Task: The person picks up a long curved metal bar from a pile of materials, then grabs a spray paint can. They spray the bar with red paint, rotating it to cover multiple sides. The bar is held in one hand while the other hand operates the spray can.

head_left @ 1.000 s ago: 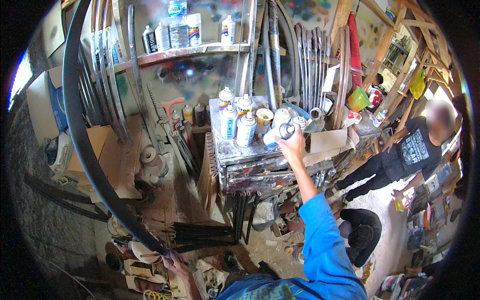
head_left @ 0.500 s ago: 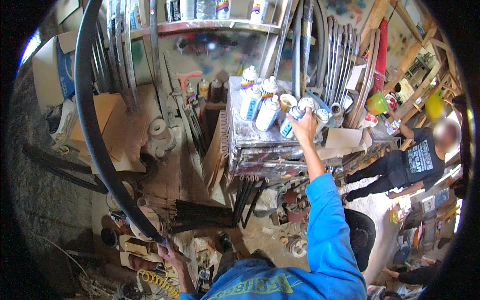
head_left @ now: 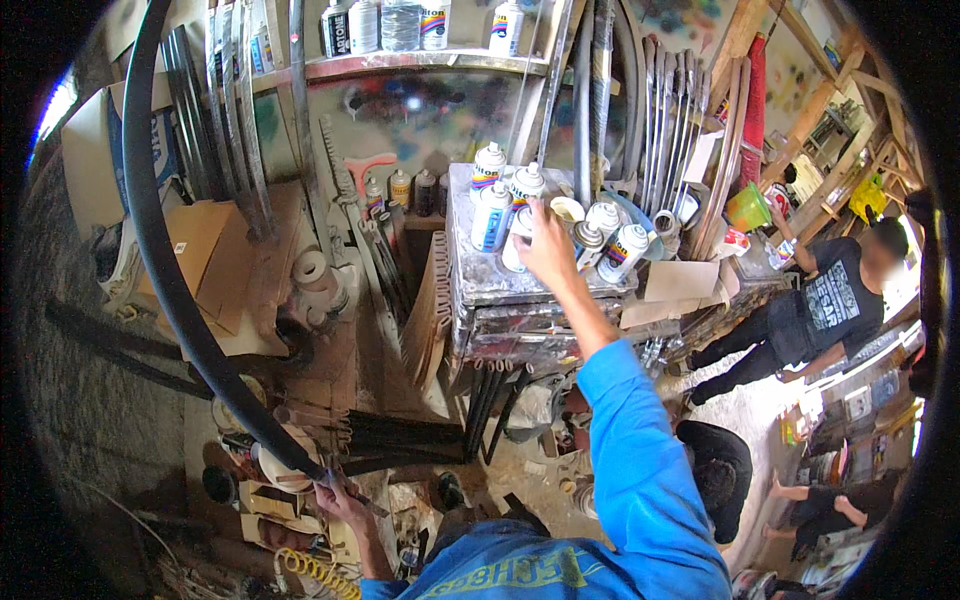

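A long black bar stretches from my left hand up past the upper edge of the view, looking bowed; my fingers are closed round its lower end. My right hand reaches out over a paint-stained metal cabinet. Its fingers are closed round a white spray can at the front of the cabinet top, partly hidden by the hand. Behind it and to its left stand further spray cans, and to its right are a dark-topped spray can and a white spray can.
Spray cans and bottles line a shelf at the back. Metal strips lean on the wall right of the cabinet. Cardboard boxes lie at the left, and a yellow coiled hose lies low. A person stands at the right.
My right hand has moved left from the dark-topped can to the white can at the front. The dark-topped can now stands uncovered. The bar's upper part has shifted slightly left in the view.
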`<state>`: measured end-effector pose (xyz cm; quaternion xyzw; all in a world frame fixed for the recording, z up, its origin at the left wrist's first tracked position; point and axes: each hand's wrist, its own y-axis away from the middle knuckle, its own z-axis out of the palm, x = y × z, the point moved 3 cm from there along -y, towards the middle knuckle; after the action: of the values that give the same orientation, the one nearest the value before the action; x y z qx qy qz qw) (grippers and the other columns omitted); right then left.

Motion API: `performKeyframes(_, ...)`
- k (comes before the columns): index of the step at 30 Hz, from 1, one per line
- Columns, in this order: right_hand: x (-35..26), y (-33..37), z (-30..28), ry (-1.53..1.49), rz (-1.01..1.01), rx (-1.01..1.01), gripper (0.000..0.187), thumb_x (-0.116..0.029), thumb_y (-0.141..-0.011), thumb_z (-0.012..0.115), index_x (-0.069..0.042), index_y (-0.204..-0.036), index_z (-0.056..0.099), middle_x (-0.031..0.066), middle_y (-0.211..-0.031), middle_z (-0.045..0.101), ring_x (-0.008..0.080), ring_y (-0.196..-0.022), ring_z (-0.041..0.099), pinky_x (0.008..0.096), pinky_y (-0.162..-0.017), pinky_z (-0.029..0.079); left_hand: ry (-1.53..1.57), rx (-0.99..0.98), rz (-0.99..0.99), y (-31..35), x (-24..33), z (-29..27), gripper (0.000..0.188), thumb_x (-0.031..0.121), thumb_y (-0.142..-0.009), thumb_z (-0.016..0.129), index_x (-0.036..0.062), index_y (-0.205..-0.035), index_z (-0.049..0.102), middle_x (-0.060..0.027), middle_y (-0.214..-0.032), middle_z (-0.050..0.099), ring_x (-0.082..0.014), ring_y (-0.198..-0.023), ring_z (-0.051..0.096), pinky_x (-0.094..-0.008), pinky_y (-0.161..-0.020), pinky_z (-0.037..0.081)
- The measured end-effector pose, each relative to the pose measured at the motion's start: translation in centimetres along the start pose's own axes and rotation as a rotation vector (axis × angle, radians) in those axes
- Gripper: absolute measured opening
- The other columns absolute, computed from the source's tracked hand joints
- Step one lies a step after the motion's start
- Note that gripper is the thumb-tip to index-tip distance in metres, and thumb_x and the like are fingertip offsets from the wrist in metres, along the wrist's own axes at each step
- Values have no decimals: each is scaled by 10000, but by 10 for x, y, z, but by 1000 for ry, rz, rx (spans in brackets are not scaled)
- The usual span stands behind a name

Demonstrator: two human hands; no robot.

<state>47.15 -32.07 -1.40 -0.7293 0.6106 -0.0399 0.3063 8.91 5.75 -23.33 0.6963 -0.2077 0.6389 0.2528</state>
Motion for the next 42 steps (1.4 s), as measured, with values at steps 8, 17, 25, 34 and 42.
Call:
performKeyframes(8,-32,128,4,-53,95,220,702,-24,-696,800,-6,-1310,461,246,-1261,436,448,-1185,466,505,-1020,425,82,89,120,9,-6,-1,247,227,-1037,514,39,-1182,446,-34,-967,423,-122,-783,402,-308,-674,315)
performKeyframes(17,-13,175,21,-99,92,206,717,-27,-681,825,-50,-1306,476,212,-1318,479,410,-1205,489,486,-1033,440,138,-80,95,14,-7,-5,285,223,-1020,532,-14,-1178,543,-14,-772,470,-102,-613,396,-301,-554,359)
performKeyframes(25,0,179,-68,-1358,741,410,576,-397,-922,579,-49,-1373,491,150,-1269,601,297,-1181,589,458,-1037,473,-99,-49,67,44,27,-20,212,144,-973,603,6,-1130,638,-20,-862,630,-114,-789,551,-295,-722,464)
performKeyframes(34,-88,236,-176,-2272,-25,-531,782,-334,-885,644,22,-1488,297,192,-1413,449,314,-1250,467,444,-1081,411,-98,-50,53,111,38,-46,221,212,-896,694,26,-999,634,2,-624,508,-96,-573,435,-323,-531,372)
performKeyframes(42,-111,281,-248,-2562,-14,-396,705,-313,-863,646,41,-1412,383,186,-1377,457,312,-1272,445,451,-1085,401,12,212,217,228,51,-75,171,165,-957,582,49,-926,460,-38,-719,400,-159,-682,402,-335,-626,368)
